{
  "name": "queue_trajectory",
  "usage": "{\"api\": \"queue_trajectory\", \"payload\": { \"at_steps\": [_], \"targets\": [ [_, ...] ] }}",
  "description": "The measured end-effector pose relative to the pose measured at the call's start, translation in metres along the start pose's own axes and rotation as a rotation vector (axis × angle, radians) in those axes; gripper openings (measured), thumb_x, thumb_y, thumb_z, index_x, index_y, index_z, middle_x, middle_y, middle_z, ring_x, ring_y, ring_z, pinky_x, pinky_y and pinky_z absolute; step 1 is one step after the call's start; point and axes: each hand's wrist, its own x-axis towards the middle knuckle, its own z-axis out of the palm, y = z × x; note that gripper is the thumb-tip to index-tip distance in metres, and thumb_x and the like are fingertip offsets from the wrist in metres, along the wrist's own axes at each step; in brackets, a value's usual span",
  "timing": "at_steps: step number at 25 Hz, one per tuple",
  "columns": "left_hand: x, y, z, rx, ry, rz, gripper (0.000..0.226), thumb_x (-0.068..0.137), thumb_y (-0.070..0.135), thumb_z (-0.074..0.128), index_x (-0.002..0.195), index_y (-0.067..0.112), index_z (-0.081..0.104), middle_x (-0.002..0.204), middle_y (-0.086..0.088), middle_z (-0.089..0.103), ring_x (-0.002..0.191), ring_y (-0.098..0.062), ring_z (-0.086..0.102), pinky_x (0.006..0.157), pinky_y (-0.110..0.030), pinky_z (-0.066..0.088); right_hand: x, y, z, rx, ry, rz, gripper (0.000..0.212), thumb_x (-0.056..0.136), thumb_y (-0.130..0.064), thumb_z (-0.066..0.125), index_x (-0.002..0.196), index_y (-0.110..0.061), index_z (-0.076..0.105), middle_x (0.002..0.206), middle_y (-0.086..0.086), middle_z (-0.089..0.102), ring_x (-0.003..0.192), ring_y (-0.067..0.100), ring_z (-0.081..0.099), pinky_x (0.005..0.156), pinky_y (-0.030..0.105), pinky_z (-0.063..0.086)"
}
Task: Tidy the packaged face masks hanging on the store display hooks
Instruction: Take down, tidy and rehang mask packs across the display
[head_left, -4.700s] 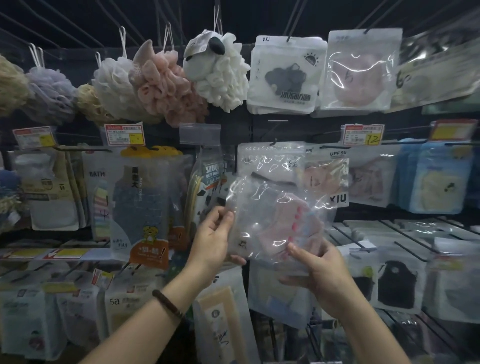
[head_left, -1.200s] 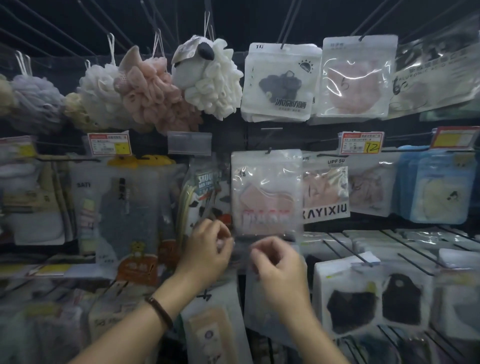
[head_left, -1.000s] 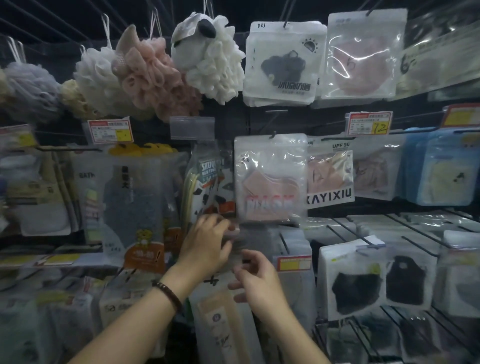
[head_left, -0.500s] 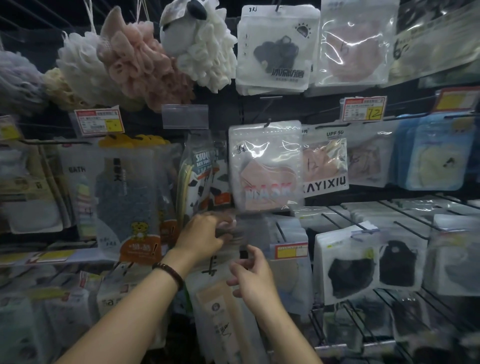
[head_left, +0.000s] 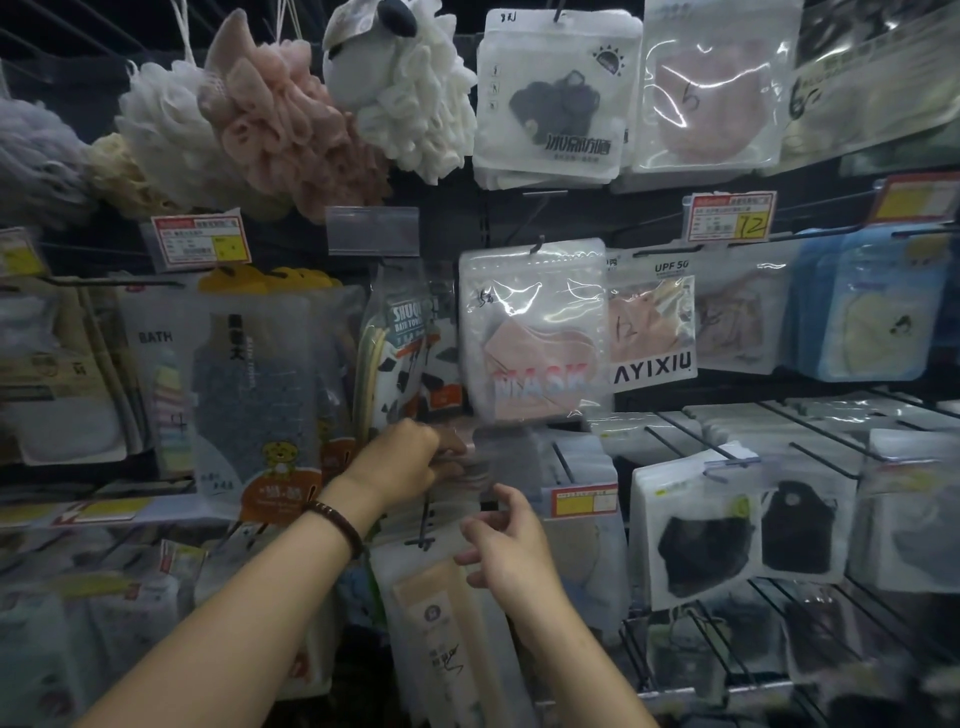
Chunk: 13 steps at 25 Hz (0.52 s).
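Clearly we read "MASK" on a pack. At six o'clock our left hand pinches a blurred packet; right hand spread.

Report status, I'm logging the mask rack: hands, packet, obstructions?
Left hand grips clear packet under hung pink mask pack. Right hand open, just below. Bath towel pack crowds left side.

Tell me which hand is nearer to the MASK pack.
Left. The left hand is just below-left of the MASK pack; the right hand is farther down, under it.
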Motion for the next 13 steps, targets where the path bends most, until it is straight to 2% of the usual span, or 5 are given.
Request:
{"api": "queue_trajectory", "payload": {
  "at_steps": [4, 8, 10, 13],
  "targets": [
    [0.004, -0.004, -0.004, -0.064, -0.036, -0.006, 0.031, 0.100, 0.038, 0.074, 0.130, 0.034, 0.074, 0.126, 0.007, 0.077, 0.117, -0.013, 0.071, 0.105, -0.040, 0.058, -0.001, -0.002, 0.001, 0.012, -0.001, 0.013, 0.063, 0.105, -0.015, 0.063, 0.162, -0.022, 0.037, 0.115, 0.002, 0.065, 0.079, 0.014, 0.071, 0.059, 0.026, 0.053],
    [0.005, -0.003, 0.001, 0.102, 0.008, 0.058, 0.019, 0.102, 0.027, 0.069, 0.120, 0.029, 0.073, 0.106, 0.003, 0.076, 0.100, -0.017, 0.074, 0.088, -0.037, 0.062, -0.005, -0.006, 0.001, 0.004, -0.001, 0.024, 0.059, 0.105, -0.014, 0.063, 0.160, -0.021, 0.040, 0.113, 0.002, 0.065, 0.079, 0.014, 0.072, 0.061, 0.028, 0.054],
    [0.004, -0.004, 0.000, 0.138, 0.045, 0.053, 0.017, 0.105, 0.028, 0.063, 0.120, 0.031, 0.072, 0.102, 0.002, 0.074, 0.096, -0.019, 0.074, 0.082, -0.036, 0.061, -0.003, -0.007, 0.000, 0.008, 0.001, 0.027, 0.059, 0.106, -0.015, 0.063, 0.160, -0.021, 0.039, 0.114, 0.003, 0.064, 0.083, 0.017, 0.074, 0.065, 0.031, 0.058],
    [-0.005, -0.006, 0.001, 0.251, 0.176, 0.101, 0.031, 0.108, 0.025, 0.058, 0.135, 0.038, 0.067, 0.107, 0.001, 0.077, 0.095, -0.023, 0.076, 0.079, -0.040, 0.065, 0.000, -0.010, 0.002, 0.054, 0.017, 0.032, 0.059, 0.107, -0.015, 0.062, 0.160, -0.021, 0.038, 0.118, 0.003, 0.065, 0.097, 0.026, 0.077, 0.080, 0.041, 0.066]
  ]
}}
